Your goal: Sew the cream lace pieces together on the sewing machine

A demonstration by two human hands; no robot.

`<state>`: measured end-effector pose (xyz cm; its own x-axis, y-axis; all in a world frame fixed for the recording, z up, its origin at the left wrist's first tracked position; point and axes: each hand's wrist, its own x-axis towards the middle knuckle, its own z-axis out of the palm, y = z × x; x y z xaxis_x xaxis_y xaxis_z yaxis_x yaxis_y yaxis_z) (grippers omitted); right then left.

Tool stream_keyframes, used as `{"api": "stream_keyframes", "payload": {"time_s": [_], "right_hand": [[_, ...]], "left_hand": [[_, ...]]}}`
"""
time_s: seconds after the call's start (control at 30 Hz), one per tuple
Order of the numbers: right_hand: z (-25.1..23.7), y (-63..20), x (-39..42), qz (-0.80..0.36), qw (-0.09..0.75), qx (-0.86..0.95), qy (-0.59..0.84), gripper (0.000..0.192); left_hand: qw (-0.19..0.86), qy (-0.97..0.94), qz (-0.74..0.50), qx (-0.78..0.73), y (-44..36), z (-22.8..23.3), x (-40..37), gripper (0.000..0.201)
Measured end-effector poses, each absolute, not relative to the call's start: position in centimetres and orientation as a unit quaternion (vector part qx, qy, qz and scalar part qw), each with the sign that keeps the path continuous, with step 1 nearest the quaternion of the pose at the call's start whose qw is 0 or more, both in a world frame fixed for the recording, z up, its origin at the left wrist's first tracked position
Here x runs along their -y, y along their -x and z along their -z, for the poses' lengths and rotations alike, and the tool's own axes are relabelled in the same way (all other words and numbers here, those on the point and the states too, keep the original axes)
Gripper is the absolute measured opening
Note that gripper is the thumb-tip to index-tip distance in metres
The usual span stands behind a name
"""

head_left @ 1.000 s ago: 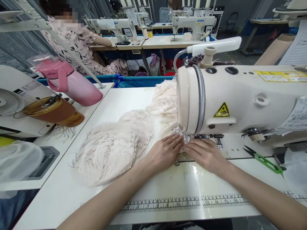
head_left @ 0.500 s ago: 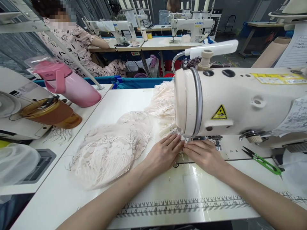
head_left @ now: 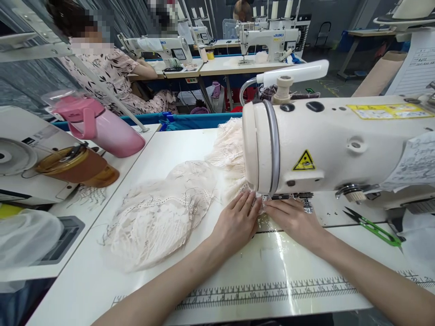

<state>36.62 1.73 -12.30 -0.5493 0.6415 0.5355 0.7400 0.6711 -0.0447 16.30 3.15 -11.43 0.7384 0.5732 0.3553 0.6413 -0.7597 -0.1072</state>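
Cream lace fabric (head_left: 152, 226) lies bunched on the white table, with more of it (head_left: 226, 145) gathered behind the sewing machine's head (head_left: 260, 147). My left hand (head_left: 236, 215) is closed on the lace just left of the needle area, its fingers close together and pointing forward. Opposite it, my right hand (head_left: 294, 219) is closed on the edge of the fabric by the presser foot (head_left: 264, 198), fingers pointing left. Both thumbs are mostly hidden, as is the needle. Only a small bit of lace shows between my fingertips.
Green-handled thread snips (head_left: 375, 228) lie to the right. A printed ruler (head_left: 272, 292) runs along the front edge. At left stand a pink jug (head_left: 102, 127) and an amber cup (head_left: 79, 167). Beyond the table, a person (head_left: 112, 72) sits by another machine (head_left: 163, 50).
The view has shifted slightly. My right hand has moved a little rightward relative to the machine head; both hands stay at the lace. The seated person's arm has moved.
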Motion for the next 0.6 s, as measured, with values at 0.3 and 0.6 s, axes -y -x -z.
{"api": "stream_keyframes", "payload": {"time_s": [0.3, 0.6], "right_hand": [[12.2, -37.0, -1.5, 0.153, 0.235, 0.845, 0.455, 0.023], [12.6, -37.7, -1.9, 0.094, 0.262, 0.844, 0.459, 0.025]], "left_hand": [[0.116, 0.922, 0.151, 0.337, -16.4, 11.6, -2.8, 0.039], [0.101, 0.924, 0.129, 0.346, -16.6, 11.3, -2.9, 0.039]]}}
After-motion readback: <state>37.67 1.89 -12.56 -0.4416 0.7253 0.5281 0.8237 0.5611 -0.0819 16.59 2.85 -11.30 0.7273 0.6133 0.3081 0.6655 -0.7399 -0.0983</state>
